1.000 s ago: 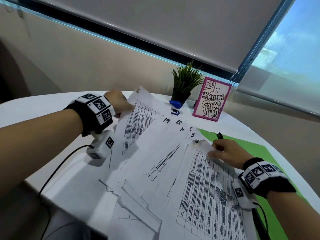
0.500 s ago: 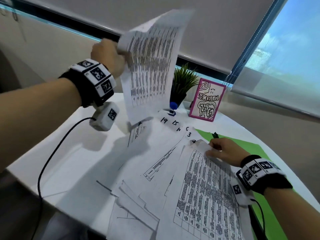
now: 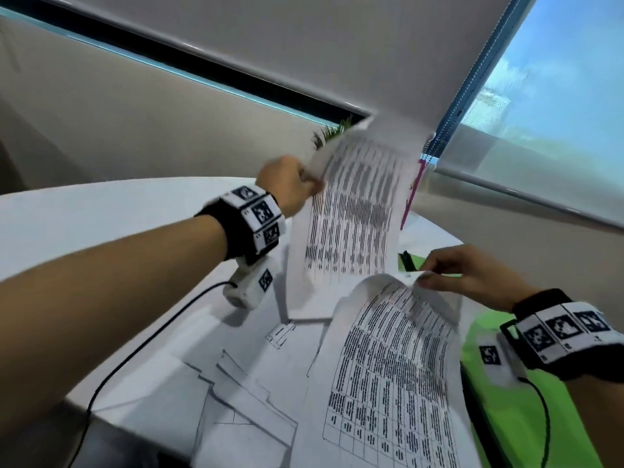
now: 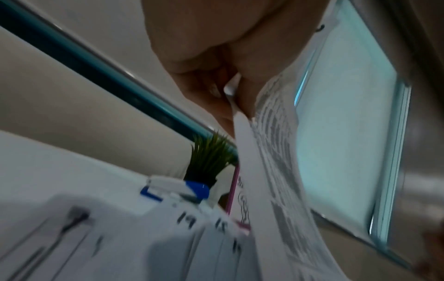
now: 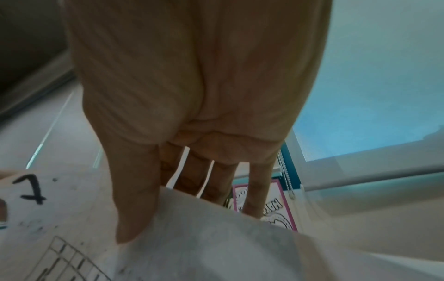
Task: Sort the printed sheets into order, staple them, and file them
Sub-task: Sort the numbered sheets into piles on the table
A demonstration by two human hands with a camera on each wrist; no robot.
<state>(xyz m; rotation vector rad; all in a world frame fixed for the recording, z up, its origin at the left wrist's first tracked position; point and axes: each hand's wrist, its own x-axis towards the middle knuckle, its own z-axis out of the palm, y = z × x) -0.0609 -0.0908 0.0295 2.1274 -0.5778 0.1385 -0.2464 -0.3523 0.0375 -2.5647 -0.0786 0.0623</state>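
My left hand (image 3: 312, 184) pinches the upper left edge of a printed sheet (image 3: 354, 224) and holds it in the air over the table, hanging nearly upright and blurred. The left wrist view shows this hand (image 4: 230, 91) with thumb and fingers closed on that sheet (image 4: 271, 171). My right hand (image 3: 427, 278) pinches the top edge of a second printed sheet (image 3: 388, 366), lifted and curled off the pile. In the right wrist view the thumb (image 5: 134, 218) lies on top of this sheet (image 5: 204, 247) with the fingers behind it. More sheets (image 3: 243, 383) lie fanned out on the table.
A green folder (image 3: 513, 410) lies under my right wrist, with a black pen (image 3: 407, 261) at its far end. A blue and white stapler (image 4: 175, 188), a potted plant (image 4: 209, 159) and a pink-framed card (image 4: 236, 199) stand at the back of the white table (image 3: 101, 214).
My left hand picked a sheet off the pile, raised it high, then swung it right and lower towards my right hand. My right hand lifted the top edge of its sheet.
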